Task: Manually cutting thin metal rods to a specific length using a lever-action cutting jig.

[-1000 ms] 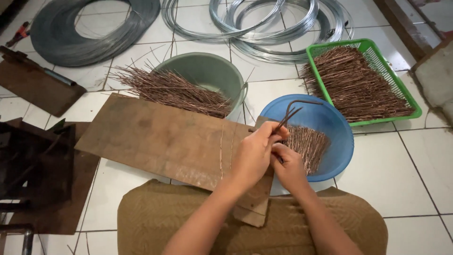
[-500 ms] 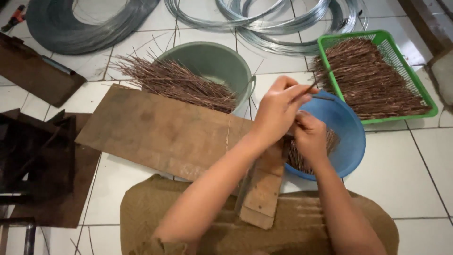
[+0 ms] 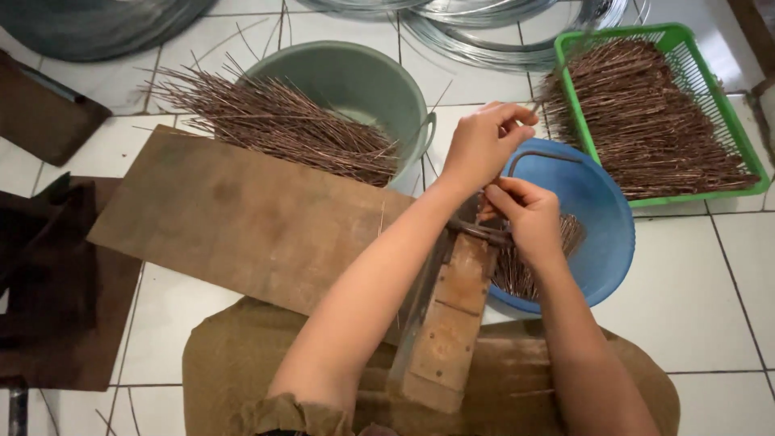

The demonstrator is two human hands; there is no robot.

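My left hand [image 3: 484, 141] is pinched on the end of a thin rusty wire [image 3: 549, 153] that curves over the blue bowl [image 3: 605, 242]. Just below it, my right hand [image 3: 529, 218] closes on the same wire where it meets the top of a wooden block jig [image 3: 448, 315]. The jig leans from my lap onto the bowl's near rim. Short cut wires [image 3: 517, 274] lie in the bowl, partly hidden by my right hand.
A grey-green bucket [image 3: 355, 81] carries a bundle of straight wires [image 3: 274, 121] across its rim. A green basket [image 3: 718, 105] at the right holds several more wires. A brown board [image 3: 242, 218] lies on the white tiled floor. Wire coils [image 3: 484, 40] lie at the far side.
My left hand has swung the wire end up and away from me, bending it over the bowl. My right hand has stayed at the jig.
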